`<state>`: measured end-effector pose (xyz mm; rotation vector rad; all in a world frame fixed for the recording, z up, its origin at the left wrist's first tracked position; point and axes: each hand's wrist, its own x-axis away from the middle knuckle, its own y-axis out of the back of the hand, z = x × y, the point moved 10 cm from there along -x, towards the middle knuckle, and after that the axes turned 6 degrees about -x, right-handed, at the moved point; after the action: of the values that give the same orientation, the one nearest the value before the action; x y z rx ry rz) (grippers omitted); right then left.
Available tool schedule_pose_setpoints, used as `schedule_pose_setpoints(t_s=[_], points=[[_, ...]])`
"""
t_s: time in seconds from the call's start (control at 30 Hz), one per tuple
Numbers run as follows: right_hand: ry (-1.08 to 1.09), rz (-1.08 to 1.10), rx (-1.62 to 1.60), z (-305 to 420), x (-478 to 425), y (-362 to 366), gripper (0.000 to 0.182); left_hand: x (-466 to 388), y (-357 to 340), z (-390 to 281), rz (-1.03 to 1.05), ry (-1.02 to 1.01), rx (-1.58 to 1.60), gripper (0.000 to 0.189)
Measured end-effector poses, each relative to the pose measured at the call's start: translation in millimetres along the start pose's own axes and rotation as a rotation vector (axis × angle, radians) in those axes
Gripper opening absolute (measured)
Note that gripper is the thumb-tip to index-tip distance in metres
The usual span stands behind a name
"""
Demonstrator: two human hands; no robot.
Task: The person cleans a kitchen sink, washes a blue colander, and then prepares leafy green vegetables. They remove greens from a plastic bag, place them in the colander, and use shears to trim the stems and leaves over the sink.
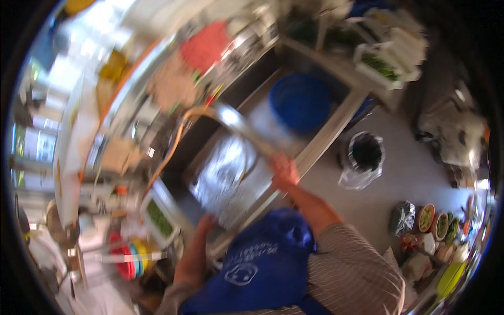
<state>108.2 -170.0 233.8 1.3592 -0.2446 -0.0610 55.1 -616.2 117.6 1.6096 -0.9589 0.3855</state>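
Note:
Before me is a metal double-basin sink (318, 142). Water with bright reflections (226, 179) lies in the nearer basin, and an orange hose (176, 138) bends over that basin's back edge. A dark curved line, perhaps a hose, shows in the water. My right hand (284, 171) is at the front end of the divider between the basins, seemingly touching the rim. Over the left end of the nearer basin is my left hand (207, 223), blurred, its fingers hard to make out. In the farther basin stands a blue round tub (301, 102).
A white tray of cut greens (159, 218) sits left of the sink. Another white container of greens (380, 67) stands beyond it. On the floor to the right are a plastic-lined bin (366, 151) and several baskets of vegetables (426, 218). A red cloth-like item (206, 45) lies behind the sink.

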Motion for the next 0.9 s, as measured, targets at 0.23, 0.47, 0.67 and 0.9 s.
schedule_pose_setpoints(t_s=[0.23,0.47,0.67,0.9], points=[[-0.087,0.161,-0.072,29.3,-1.7,29.1,0.058,-9.8,51.0,23.6,-0.135,0.024,0.129,0.050],[-0.091,0.053,-0.150,28.1,-19.3,25.0,0.054,-124.9,112.3,101.3,-0.164,0.320,0.085,0.052],[-0.118,-0.005,-0.173,24.2,-23.7,18.5,0.051,-217.6,100.0,152.9,-0.161,0.479,0.720,0.043],[-0.097,-0.012,-0.197,29.0,-26.3,20.0,0.049,-184.9,91.6,179.2,-0.464,0.442,1.108,0.017]])
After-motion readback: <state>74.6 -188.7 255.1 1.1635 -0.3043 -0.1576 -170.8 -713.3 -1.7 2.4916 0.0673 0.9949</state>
